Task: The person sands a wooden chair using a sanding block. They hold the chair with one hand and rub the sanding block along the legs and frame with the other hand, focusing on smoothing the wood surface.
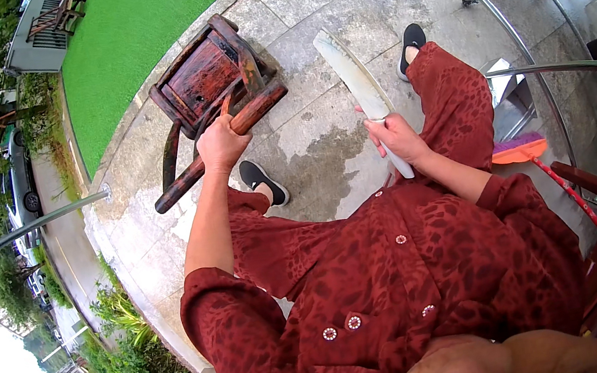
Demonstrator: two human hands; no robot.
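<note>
A worn red-brown wooden stool (207, 80) is tipped over on the paving in front of me. My left hand (223, 145) is wrapped round its thick round bar. In my right hand (396, 138) is a long, pale, slightly curved brush-like tool (355, 72) with a whitish handle. Its wide end points away from me, and a rough edge runs along one side. The tool and the stool are apart. I cannot make out whether that pale part is bristles or a blade.
Between my shoes (265, 182) the stone paving (322, 140) has dark wet patches. A green lawn (126, 34) lies beyond the stool. At right stand metal rails (553, 66), a shiny dustpan (512, 102) and an orange-and-purple broom (521, 150). A metal handrail (32, 232) crosses the left.
</note>
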